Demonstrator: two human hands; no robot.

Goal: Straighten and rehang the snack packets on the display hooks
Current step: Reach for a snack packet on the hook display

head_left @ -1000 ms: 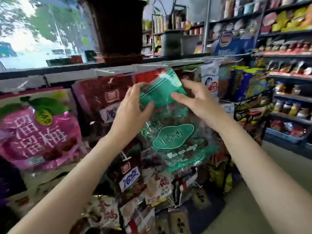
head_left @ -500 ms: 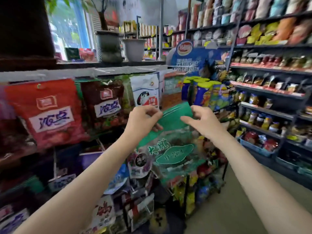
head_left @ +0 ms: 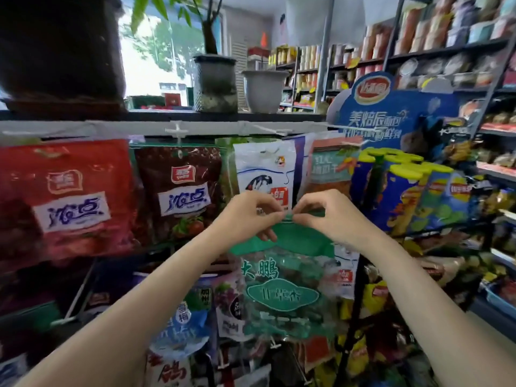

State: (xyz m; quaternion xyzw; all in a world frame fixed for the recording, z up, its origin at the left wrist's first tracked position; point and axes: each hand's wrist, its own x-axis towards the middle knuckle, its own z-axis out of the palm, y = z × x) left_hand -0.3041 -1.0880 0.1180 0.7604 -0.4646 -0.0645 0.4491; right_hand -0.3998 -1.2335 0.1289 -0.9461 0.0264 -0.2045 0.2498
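Note:
A green-and-clear snack packet point(head_left: 282, 280) hangs from my two hands in front of the display rack. My left hand point(head_left: 245, 216) and my right hand point(head_left: 321, 213) both pinch its top edge close together at the middle. Behind my fingers hangs a white packet with a fish picture point(head_left: 265, 174). To the left hang a dark red packet point(head_left: 181, 191) and a bright red packet point(head_left: 67, 196). White plastic hooks point(head_left: 178, 132) stick out from the top rail of the rack point(head_left: 83, 127).
Two plant pots point(head_left: 215, 82) stand on the ledge above the rack. A blue chip display stand point(head_left: 396, 174) holds cans at the right. Stocked shelves point(head_left: 474, 65) line the far right, with aisle floor below them. More packets hang low on the rack point(head_left: 178, 325).
My view has swung right along the rack. Both hands shifted from the packet's upper corners to pinch the middle of its top edge, and raised it in front of the white packet.

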